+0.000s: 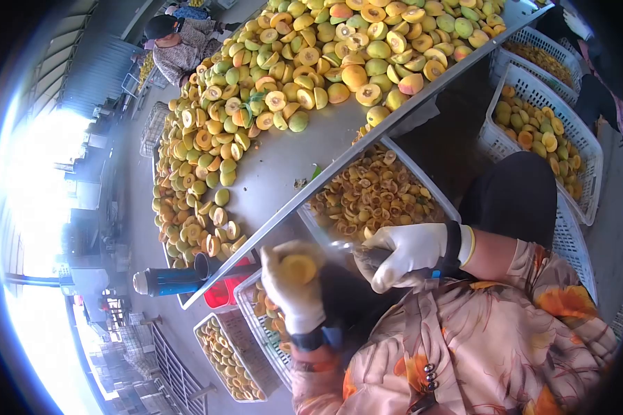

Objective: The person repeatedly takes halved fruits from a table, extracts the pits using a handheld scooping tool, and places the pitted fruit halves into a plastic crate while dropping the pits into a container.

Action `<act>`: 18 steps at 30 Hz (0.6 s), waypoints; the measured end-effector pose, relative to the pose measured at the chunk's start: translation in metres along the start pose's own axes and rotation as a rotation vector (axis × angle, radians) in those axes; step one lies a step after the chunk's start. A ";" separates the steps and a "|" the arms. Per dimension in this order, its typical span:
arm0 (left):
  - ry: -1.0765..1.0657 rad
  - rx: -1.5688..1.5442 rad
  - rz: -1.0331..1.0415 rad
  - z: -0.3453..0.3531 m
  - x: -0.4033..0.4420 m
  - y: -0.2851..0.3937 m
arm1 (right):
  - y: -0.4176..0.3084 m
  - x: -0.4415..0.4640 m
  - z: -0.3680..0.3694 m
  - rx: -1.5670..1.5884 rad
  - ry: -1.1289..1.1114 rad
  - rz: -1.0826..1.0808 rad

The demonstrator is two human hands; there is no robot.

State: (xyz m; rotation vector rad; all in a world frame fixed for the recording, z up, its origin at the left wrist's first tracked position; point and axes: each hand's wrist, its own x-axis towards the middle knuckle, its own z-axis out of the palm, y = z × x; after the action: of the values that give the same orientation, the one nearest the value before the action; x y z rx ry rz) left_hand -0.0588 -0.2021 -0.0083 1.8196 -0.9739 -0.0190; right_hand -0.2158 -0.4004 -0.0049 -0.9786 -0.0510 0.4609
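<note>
My left hand [292,287], in a white glove, holds a yellow fruit half [299,268] with its cut side showing; it is slightly blurred. To its right, my gloved right hand [408,256] is closed around a small tool [345,245] whose metal tip points toward the fruit. The tip is smeared by motion. Both hands are over my lap, beside a crate [422,173] of scooped-out fruit pieces [377,190]. Beyond them a metal table [284,162] bears a large heap of halved yellow-green fruit [304,55].
White crates of fruit stand at the right [592,149] and lower left [246,384]. A blue flask [169,282] and a red container [218,294] are near the table's corner. Another person [183,52] is at the table's far side. The raised table edge [394,121] runs diagonally.
</note>
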 end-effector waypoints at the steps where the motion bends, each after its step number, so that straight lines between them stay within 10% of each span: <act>1: 0.062 0.312 0.211 -0.029 -0.007 -0.013 | 0.006 0.003 -0.006 -0.241 0.152 -0.041; 2: 0.128 0.393 0.213 -0.058 -0.014 -0.024 | 0.015 0.006 -0.011 -0.484 0.308 -0.083; 4: 0.292 -0.032 -0.545 -0.104 -0.019 -0.025 | 0.029 0.008 -0.023 -0.772 0.507 -0.109; 6: -0.044 0.877 -0.667 -0.147 -0.031 -0.046 | 0.036 0.007 -0.027 -0.782 0.527 -0.080; 9: 0.015 1.098 -0.296 -0.146 -0.018 -0.054 | 0.038 0.004 -0.022 -0.855 0.557 -0.156; 18: -0.384 0.433 0.003 0.115 0.198 -0.009 | 0.068 -0.004 -0.043 -1.040 0.396 0.114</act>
State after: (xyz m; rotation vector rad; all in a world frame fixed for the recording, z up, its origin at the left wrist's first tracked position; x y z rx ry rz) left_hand 0.0311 -0.4123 0.0105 2.2629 -1.3269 -0.1730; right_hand -0.2335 -0.4037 -0.0833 -2.0898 0.1398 0.3230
